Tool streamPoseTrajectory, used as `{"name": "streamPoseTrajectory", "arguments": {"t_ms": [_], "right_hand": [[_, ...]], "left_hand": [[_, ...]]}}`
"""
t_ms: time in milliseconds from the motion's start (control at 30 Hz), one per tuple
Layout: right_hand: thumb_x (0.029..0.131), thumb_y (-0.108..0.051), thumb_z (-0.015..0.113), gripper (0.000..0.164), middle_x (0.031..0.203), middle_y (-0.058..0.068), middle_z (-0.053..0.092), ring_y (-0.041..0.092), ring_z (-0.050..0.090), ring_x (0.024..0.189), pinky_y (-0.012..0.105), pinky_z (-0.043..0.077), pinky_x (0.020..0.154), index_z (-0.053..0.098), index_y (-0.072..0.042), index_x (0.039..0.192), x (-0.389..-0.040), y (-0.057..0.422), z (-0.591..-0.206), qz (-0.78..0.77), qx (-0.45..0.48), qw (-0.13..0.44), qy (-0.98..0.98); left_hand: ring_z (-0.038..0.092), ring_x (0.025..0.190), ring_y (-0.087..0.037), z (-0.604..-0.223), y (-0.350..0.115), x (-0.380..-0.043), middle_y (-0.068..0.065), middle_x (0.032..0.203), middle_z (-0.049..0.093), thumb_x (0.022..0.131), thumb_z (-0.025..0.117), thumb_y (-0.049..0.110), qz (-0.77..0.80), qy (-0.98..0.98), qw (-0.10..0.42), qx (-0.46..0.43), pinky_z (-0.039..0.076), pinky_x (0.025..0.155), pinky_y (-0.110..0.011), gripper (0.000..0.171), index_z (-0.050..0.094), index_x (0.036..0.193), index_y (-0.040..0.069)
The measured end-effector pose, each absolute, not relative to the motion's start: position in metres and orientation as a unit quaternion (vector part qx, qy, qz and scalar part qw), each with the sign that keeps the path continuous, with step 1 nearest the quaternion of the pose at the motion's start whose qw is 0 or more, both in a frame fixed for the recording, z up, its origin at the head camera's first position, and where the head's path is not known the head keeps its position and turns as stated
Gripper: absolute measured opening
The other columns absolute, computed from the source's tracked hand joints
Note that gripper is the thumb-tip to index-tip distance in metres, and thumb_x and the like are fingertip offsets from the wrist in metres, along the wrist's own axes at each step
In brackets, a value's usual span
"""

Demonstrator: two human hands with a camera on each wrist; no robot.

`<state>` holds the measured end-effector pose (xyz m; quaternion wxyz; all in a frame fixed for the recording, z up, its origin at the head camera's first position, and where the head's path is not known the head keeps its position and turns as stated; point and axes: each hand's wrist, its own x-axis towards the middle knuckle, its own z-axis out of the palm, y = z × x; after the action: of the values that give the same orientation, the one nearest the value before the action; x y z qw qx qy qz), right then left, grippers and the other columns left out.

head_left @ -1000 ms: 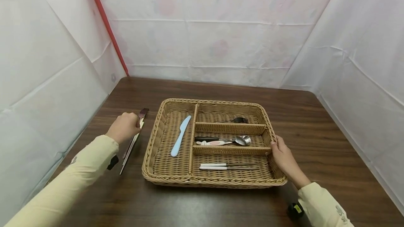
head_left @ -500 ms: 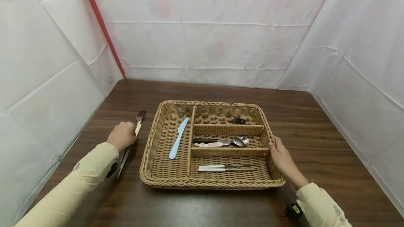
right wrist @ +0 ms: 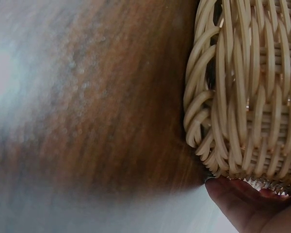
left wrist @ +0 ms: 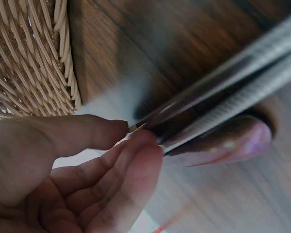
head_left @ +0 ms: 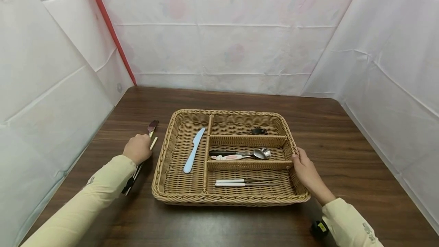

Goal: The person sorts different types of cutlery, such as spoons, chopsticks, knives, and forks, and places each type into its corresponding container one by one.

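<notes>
Now left grip [head_left: 138, 149] closed on a chopstick [head_left: 154, 143], its end nearer the basket [head_left: 165, 145], right grip [head_left: 307, 170] round the rim [head_left: 289, 134]

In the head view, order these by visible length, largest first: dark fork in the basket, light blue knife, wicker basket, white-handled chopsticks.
1. Wicker basket
2. White-handled chopsticks
3. Light blue knife
4. Dark fork, though it lies farther off than the knife, so true order is unsure.
</notes>
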<state>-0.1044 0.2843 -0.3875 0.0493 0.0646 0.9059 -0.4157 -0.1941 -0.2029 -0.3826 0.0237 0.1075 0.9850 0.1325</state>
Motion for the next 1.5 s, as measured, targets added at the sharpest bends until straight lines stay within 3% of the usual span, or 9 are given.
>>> {"name": "streamPoseTrajectory", "arguments": {"t_ms": [233,433,700,833,967,1133,1300,1500], "right_hand": [[0.105,-0.025,0.024,0.051,0.137,0.039,0.035,0.051,0.036,0.126,0.061,0.033,0.098,0.017,0.007,0.145,-0.104,0.285,-0.389,-0.417,0.066,0.052,0.905],[0.105,-0.026,0.024,0.052,0.137,0.039,0.034,0.051,0.036,0.126,0.061,0.033,0.098,0.017,0.006,0.145,-0.104,0.285,-0.39,-0.417,0.066,0.053,0.905],[0.105,-0.025,0.024,0.052,0.138,0.039,0.033,0.051,0.034,0.127,0.061,0.032,0.099,0.016,0.006,0.146,-0.104,0.287,-0.39,-0.415,0.068,0.052,0.906],[0.105,-0.025,0.023,0.052,0.139,0.039,0.031,0.051,0.033,0.127,0.061,0.032,0.099,0.015,0.006,0.146,-0.104,0.287,-0.389,-0.416,0.07,0.057,0.905],[0.105,-0.024,0.024,0.051,0.139,0.039,0.031,0.051,0.033,0.128,0.061,0.032,0.099,0.015,0.006,0.146,-0.104,0.287,-0.388,-0.419,0.071,0.057,0.904],[0.105,-0.024,0.024,0.051,0.139,0.039,0.032,0.051,0.033,0.128,0.061,0.032,0.099,0.016,0.006,0.145,-0.104,0.287,-0.388,-0.42,0.068,0.053,0.904],[0.105,-0.024,0.024,0.051,0.137,0.039,0.034,0.051,0.035,0.126,0.061,0.033,0.098,0.017,0.007,0.145,-0.105,0.287,-0.389,-0.416,0.066,0.048,0.906],[0.105,-0.026,0.024,0.051,0.138,0.039,0.034,0.05,0.035,0.127,0.059,0.032,0.1,0.019,0.006,0.145,-0.106,0.286,-0.39,-0.418,0.06,0.045,0.905]], "left_hand": [[0.043,0.05,-0.022,-0.382,-0.196,-0.19,-0.005,0.056,0.045,0.068,0.063,-0.002,0.131,0.984,0.054,0.104,0.04,0.045,-0.038,0.023,0.043,0.059,0.006],[0.039,0.043,-0.015,-0.381,-0.201,-0.193,0.002,0.048,0.04,0.067,0.068,0.006,0.175,0.977,0.084,0.092,0.035,0.041,-0.031,0.033,0.04,0.051,0.012],[0.028,0.043,-0.01,-0.333,-0.188,-0.196,0.005,0.048,0.031,0.072,0.072,0.012,0.181,0.975,0.07,0.111,0.029,0.041,-0.027,0.041,0.037,0.052,0.015],[0.02,0.044,-0.008,-0.303,-0.166,-0.195,0.01,0.046,0.023,0.069,0.07,0.012,0.18,0.972,0.031,0.149,0.022,0.041,-0.026,0.044,0.033,0.047,0.017],[0.024,0.045,-0.008,-0.275,-0.137,-0.19,0.01,0.045,0.028,0.066,0.068,0.008,0.172,0.966,0.007,0.192,0.023,0.042,-0.025,0.036,0.04,0.046,0.016],[0.035,0.043,-0.008,-0.252,-0.094,-0.181,0.005,0.046,0.043,0.068,0.067,0.003,0.17,0.96,0.026,0.223,0.031,0.041,-0.023,0.023,0.054,0.052,0.013],[0.039,0.043,-0.009,-0.242,-0.049,-0.171,0.003,0.049,0.047,0.07,0.069,0.004,0.157,0.947,0.05,0.275,0.035,0.039,-0.021,0.024,0.054,0.053,0.013],[0.039,0.051,-0.01,-0.243,-0.004,-0.161,0.004,0.054,0.046,0.072,0.074,0.007,0.133,0.93,0.055,0.338,0.04,0.048,-0.023,0.026,0.053,0.058,0.014]]}}
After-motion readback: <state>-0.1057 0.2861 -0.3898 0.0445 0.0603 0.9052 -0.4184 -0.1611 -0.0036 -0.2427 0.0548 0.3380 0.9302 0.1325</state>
